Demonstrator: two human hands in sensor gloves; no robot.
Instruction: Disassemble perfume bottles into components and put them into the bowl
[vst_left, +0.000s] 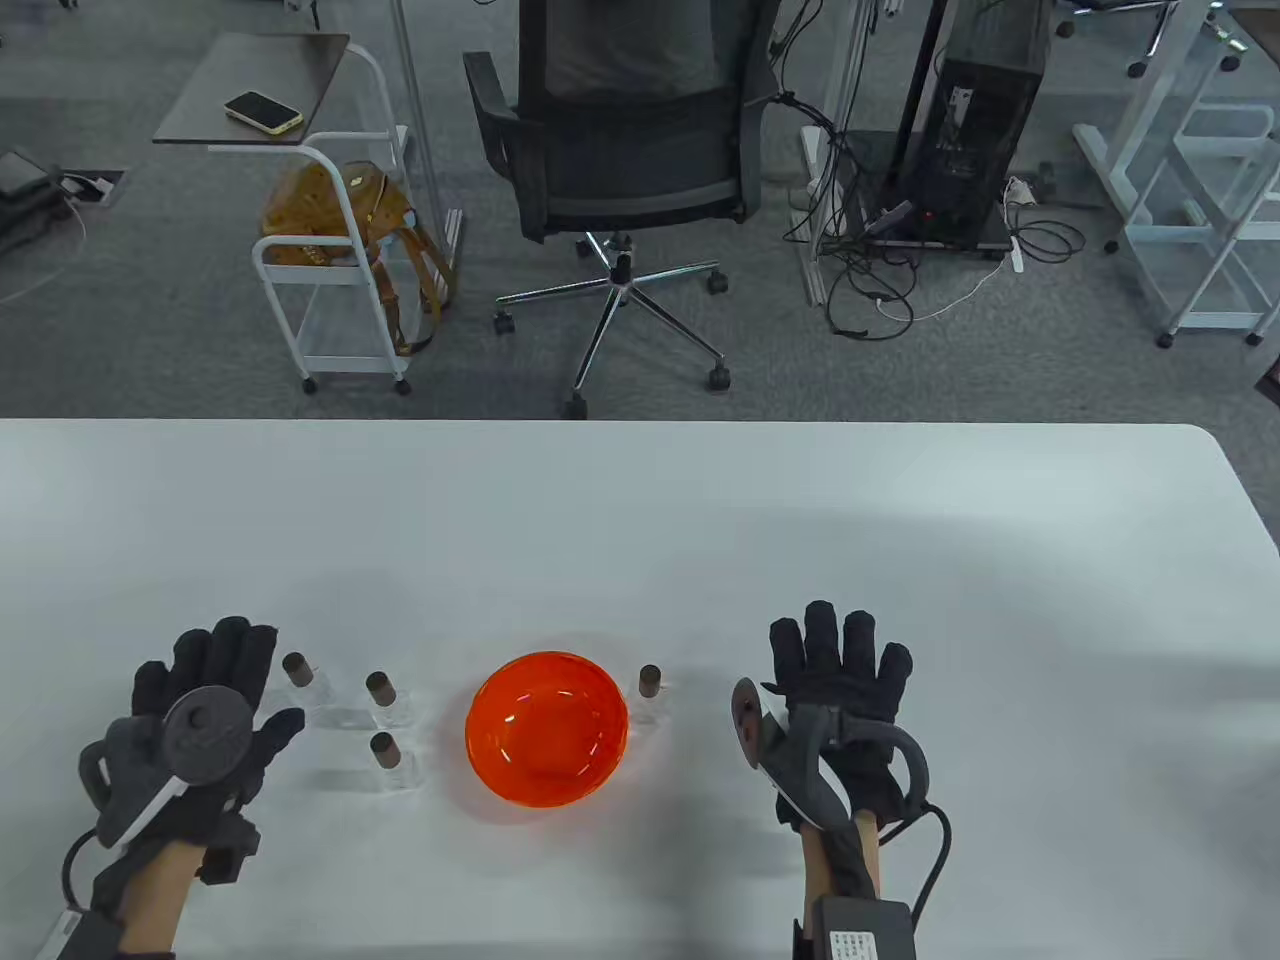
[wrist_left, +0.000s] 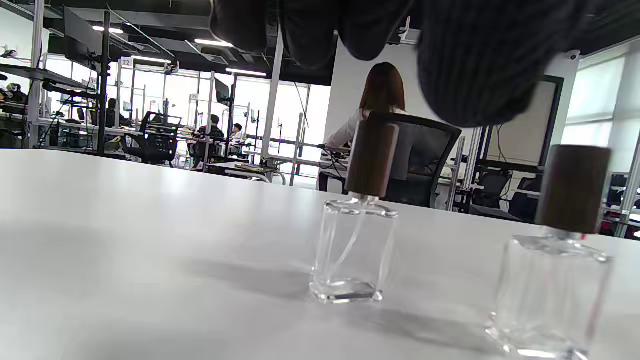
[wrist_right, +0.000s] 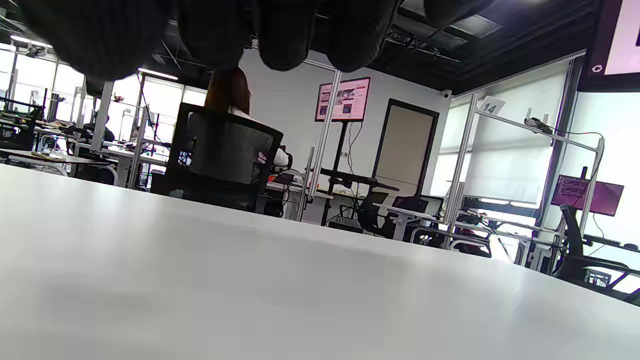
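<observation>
surface: I see a white table (vst_left: 640, 520)
centre: orange bowl (vst_left: 547, 727)
left of bowl: three capped clear perfume bottles (vst_left: 385, 705), upright
right of bowl: one more bottle (vst_left: 650, 693), just beside it

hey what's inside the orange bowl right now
Nothing shows inside the orange bowl: the table view shows only its glossy bottom. All four perfume bottles, like the nearest bottle, stand outside it, capped. Nothing covers the bowl.
</observation>
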